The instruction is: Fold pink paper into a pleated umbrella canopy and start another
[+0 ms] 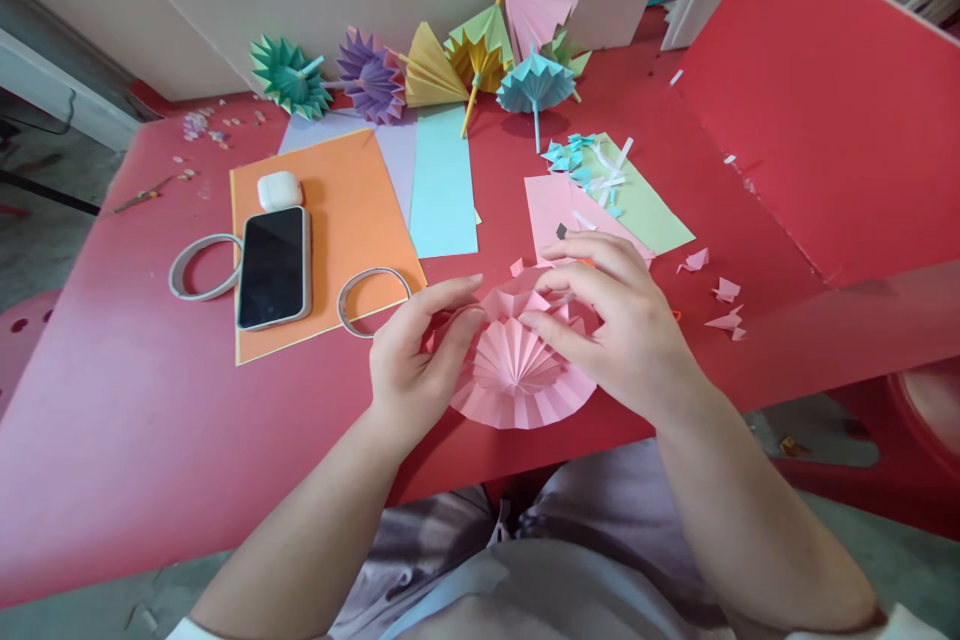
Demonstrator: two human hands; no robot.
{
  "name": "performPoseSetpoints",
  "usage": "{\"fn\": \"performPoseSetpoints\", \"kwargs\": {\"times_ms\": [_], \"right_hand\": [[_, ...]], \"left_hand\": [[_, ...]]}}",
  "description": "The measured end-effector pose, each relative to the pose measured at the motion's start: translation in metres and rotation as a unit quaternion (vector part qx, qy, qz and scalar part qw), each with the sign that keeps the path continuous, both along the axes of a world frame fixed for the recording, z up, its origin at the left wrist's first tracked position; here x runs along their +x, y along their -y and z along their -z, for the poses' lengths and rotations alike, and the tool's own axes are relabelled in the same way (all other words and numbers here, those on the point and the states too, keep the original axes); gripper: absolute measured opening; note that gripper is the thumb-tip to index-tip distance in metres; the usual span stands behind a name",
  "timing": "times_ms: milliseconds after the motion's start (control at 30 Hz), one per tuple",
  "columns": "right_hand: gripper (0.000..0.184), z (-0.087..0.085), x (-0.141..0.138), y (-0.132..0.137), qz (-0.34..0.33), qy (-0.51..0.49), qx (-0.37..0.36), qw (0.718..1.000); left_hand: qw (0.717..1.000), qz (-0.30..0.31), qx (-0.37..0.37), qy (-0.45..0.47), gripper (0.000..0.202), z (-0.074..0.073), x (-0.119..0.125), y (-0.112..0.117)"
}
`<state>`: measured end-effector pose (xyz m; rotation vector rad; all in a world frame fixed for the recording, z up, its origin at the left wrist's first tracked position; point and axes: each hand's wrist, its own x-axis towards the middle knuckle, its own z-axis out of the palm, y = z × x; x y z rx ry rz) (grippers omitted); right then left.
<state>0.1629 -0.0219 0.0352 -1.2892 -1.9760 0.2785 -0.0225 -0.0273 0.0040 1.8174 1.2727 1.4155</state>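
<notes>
A pink pleated paper fan (514, 370), folded into a round rosette, lies near the front edge of the red table (135, 400). My left hand (412, 350) grips its left side with curled fingers. My right hand (615, 320) pinches the pleats along its upper right edge. Both hands are closed on the paper.
An orange sheet (352, 220) carries a phone (274, 266) and a white earbud case (279, 190), with two tape rings (196, 267) beside it. Several finished paper umbrellas (450, 65) line the back. Coloured sheets (442, 180) and paper scraps (724, 305) lie around.
</notes>
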Motion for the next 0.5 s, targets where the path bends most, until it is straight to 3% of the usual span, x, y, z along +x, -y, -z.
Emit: {"fn": "performPoseSetpoints", "kwargs": {"times_ms": [333,500], "right_hand": [[0.005,-0.0005,-0.0044,0.0000,-0.026,-0.015,0.039,0.999],[0.006,-0.0006,-0.0051,0.0008,-0.042,0.011,0.077,0.996]], "left_hand": [[0.994,0.041,-0.027,-0.093,0.036,-0.0053,0.0008,-0.0039],[0.991,0.069,-0.084,-0.072,0.036,-0.0043,-0.0002,-0.0039]]}}
